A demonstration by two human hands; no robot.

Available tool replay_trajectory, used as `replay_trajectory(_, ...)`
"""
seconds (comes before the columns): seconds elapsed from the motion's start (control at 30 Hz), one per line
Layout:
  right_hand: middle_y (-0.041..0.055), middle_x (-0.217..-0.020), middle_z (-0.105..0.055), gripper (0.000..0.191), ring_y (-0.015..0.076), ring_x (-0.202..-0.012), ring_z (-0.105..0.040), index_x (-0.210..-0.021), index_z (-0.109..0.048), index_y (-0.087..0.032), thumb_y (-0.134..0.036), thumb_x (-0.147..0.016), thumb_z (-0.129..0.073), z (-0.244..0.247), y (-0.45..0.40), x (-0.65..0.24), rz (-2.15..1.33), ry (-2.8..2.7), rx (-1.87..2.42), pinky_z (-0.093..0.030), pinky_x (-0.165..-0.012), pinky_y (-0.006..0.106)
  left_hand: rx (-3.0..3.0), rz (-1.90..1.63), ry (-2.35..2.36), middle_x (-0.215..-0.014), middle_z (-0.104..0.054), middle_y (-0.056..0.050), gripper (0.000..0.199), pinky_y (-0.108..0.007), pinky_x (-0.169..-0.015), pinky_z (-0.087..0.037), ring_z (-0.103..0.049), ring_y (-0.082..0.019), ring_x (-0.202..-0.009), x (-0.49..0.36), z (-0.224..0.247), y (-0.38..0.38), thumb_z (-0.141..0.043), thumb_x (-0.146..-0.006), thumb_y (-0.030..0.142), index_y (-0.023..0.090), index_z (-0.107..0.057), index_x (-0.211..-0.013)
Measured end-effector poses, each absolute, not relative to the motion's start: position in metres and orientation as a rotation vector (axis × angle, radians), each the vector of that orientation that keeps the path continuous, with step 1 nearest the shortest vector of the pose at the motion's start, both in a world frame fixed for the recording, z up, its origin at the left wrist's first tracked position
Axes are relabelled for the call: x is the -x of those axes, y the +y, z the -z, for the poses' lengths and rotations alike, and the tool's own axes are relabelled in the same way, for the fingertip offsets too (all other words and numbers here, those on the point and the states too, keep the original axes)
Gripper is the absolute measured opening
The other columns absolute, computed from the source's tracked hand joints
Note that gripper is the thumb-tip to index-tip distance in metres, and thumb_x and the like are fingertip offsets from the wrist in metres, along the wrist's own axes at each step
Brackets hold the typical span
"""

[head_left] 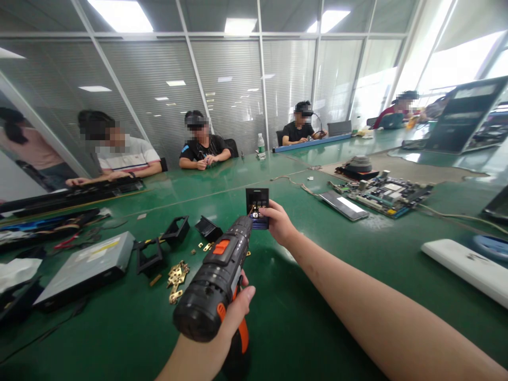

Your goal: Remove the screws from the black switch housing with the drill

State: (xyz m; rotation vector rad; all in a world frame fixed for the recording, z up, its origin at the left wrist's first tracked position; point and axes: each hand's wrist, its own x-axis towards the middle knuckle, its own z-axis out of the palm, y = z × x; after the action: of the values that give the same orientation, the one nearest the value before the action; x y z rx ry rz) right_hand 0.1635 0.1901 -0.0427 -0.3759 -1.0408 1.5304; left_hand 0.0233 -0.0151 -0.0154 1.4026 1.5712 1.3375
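My left hand (234,317) is wrapped round the grip of a black and orange cordless drill (214,280). Its bit points away from me at a small black socket module (257,197) with metal contacts on its face. That module stands upright between the fingers of my right hand (280,222), whose thumb lies across its front. The bit's tip seems to touch the contacts, though the exact spot is too small to tell. Left of the drill, brass-coloured metal pieces (177,278) lie in a pile. Beyond them are black plastic housings (177,231).
A silver disc drive (89,267) lies at the left. To the right are a circuit board (391,193), a flat grey pack (343,205) with a cable, and a white bar (464,264). A water bottle (261,145) stands at the far edge, where several people sit working.
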Motion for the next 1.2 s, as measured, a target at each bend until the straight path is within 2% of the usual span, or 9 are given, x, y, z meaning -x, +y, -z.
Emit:
replay_trajectory(0.13, 0.0017, -0.087, -0.075, 0.034, 0.0227, -0.082, -0.069, -0.094, -0.073, -0.021, -0.027, -0.061, -0.079, 0.045, 0.191, -0.163, -1.526, -1.057, 0.375, -0.055, -0.073, 0.033, -1.348, -1.271, 1.542, -0.068, -0.065, 0.003, 0.016, -0.027, -0.049, -0.054, -0.057, -0.013, -0.047, -0.022, 0.015, -0.014, -0.078, -0.072, 0.032, 0.023, -0.067, -0.077)
replay_trajectory(0.33, 0.0020, -0.088, -0.074, 0.033, 0.0227, -0.083, -0.067, -0.093, -0.072, -0.021, -0.025, -0.060, -0.075, 0.048, 0.194, -0.164, -1.514, -1.040, 0.394, -0.054, -0.072, 0.033, -1.400, -1.289, 1.583, -0.056, -0.061, 0.005, 0.013, -0.029, -0.049, -0.055, -0.059, -0.016, -0.045, -0.023, 0.007, -0.018, -0.080, -0.076, 0.029, 0.025, -0.068, -0.076)
replay_trajectory(0.43, 0.0018, -0.088, -0.074, 0.035, 0.0224, -0.082, -0.067, -0.095, -0.072, -0.021, -0.026, -0.060, -0.077, 0.048, 0.194, -0.163, -1.498, -1.064, 0.395, -0.054, -0.074, 0.034, -1.377, -1.290, 1.575, -0.061, -0.062, 0.004, 0.014, -0.028, -0.048, -0.055, -0.059, -0.015, -0.045, -0.028, 0.005, -0.019, -0.079, -0.075, 0.027, 0.025, -0.066, -0.074)
replay_trajectory(0.57, 0.0012, -0.091, -0.075, 0.042, 0.0214, -0.083, -0.068, -0.097, -0.072, -0.021, -0.026, -0.058, -0.086, 0.049, 0.196, -0.162, -1.432, -1.120, 0.406, -0.055, -0.080, 0.035, -1.378, -1.320, 1.554, -0.070, -0.067, 0.001, 0.013, -0.029, -0.050, -0.057, -0.061, -0.016, -0.049, -0.027, 0.007, -0.018, -0.079, -0.075, 0.033, 0.025, -0.068, -0.078)
replay_trajectory(0.7, 0.0008, -0.090, -0.075, 0.046, 0.0203, -0.083, -0.067, -0.097, -0.071, -0.020, -0.027, -0.056, -0.090, 0.051, 0.198, -0.161, -1.383, -1.150, 0.445, -0.054, -0.082, 0.036, -1.413, -1.283, 1.539, -0.056, -0.060, 0.002, 0.014, -0.030, -0.046, -0.056, -0.058, -0.018, -0.047, -0.021, 0.010, -0.016, -0.080, -0.074, 0.036, 0.027, -0.069, -0.073)
replay_trajectory(1.0, 0.0010, -0.090, -0.075, 0.042, 0.0202, -0.083, -0.067, -0.096, -0.072, -0.019, -0.027, -0.058, -0.088, 0.049, 0.197, -0.162, -1.281, -1.214, 0.522, -0.052, -0.083, 0.035, -1.392, -1.339, 1.589, -0.070, -0.068, 0.001, 0.014, -0.031, -0.047, -0.057, -0.058, -0.015, -0.045, -0.026, 0.010, -0.018, -0.080, -0.074, 0.032, 0.026, -0.068, -0.077)
replay_trajectory(1.2, 0.0011, -0.090, -0.075, 0.041, 0.0216, -0.085, -0.068, -0.094, -0.070, -0.019, -0.026, -0.057, -0.086, 0.047, 0.198, -0.163, -1.263, -1.242, 0.539, -0.053, -0.085, 0.037, -1.431, -1.326, 1.582, -0.063, -0.064, 0.003, 0.017, -0.029, -0.049, -0.058, -0.059, -0.015, -0.045, -0.025, 0.011, -0.018, -0.081, -0.074, 0.033, 0.025, -0.066, -0.075)
